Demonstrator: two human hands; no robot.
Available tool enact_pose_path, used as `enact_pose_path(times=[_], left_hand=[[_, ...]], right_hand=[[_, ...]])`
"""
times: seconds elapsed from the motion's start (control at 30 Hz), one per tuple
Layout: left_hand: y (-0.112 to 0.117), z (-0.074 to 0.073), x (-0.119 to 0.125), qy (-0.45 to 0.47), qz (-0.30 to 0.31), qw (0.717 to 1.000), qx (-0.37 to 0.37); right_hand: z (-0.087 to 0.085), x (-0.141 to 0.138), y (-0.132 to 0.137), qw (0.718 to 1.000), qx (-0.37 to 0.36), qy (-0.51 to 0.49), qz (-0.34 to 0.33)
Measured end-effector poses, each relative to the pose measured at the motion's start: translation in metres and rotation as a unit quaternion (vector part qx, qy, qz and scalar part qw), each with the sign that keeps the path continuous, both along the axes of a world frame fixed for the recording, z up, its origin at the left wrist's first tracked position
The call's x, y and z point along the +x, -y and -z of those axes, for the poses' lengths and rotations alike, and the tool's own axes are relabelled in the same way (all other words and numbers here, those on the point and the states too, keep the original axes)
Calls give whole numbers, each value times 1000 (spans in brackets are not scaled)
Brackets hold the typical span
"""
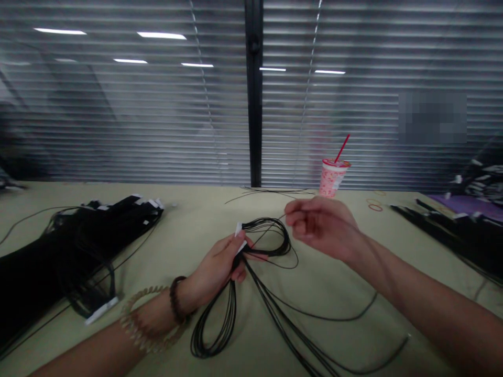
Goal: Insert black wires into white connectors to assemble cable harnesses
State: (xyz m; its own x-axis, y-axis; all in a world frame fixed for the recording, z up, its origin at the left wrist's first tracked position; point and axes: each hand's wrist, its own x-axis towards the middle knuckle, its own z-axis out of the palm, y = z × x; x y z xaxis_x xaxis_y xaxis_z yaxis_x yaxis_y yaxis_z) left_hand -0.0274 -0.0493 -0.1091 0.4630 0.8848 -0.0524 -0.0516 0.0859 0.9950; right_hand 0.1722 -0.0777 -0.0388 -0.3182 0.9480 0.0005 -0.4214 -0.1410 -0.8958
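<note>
My left hand (223,256) is closed around a looped bundle of thin black cables (214,340), with the thumb pressed on a white connector or tag (238,228) at its middle. Loops stick out to the upper right and lower left, and several loose ends trail down to the right. To the right of the bundle, my right hand (318,225) pinches a single thin black cable (271,226) between thumb and fingers. That cable runs back toward the bundle, and another length seems to pass over the right forearm.
A large pile of black cables (78,251) with white connectors lies on the left of the table (173,335). More black cables (451,235) lie at the right. A pink cup (332,180) with a red straw stands at the back, near rubber bands (375,208) and loose wires (271,190).
</note>
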Motion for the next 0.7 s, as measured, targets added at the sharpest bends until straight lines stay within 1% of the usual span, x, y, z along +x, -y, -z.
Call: enact_pose_path(times=[0.07,0.13,0.17,0.2,0.27,0.37,0.5,0.63,0.7], left_hand=[[0,1,1,-4,-9,1000,2],[0,1,2,-21,-14,1000,13],[1,1,3,-36,-16,999,22],[1,1,3,-52,-17,998,32],[3,0,4,-83,-16,995,47],[2,1,3,-99,0,993,59],[-1,2,-1,-47,17,998,27],[-4,0,-2,-10,29,1000,-7],[-4,-1,-2,-3,27,999,-19]], right_hand=[[-11,15,-5,989,-5,-124,77],[-20,29,-9,970,22,-194,148],[-23,35,-11,961,41,-209,175],[-25,40,-13,956,63,-209,195],[-26,46,-15,954,101,-183,214],[-25,47,-17,963,119,-138,201],[-29,45,-13,967,133,-111,187],[-36,50,-10,958,176,-62,218],[-35,50,-10,953,191,-47,229]])
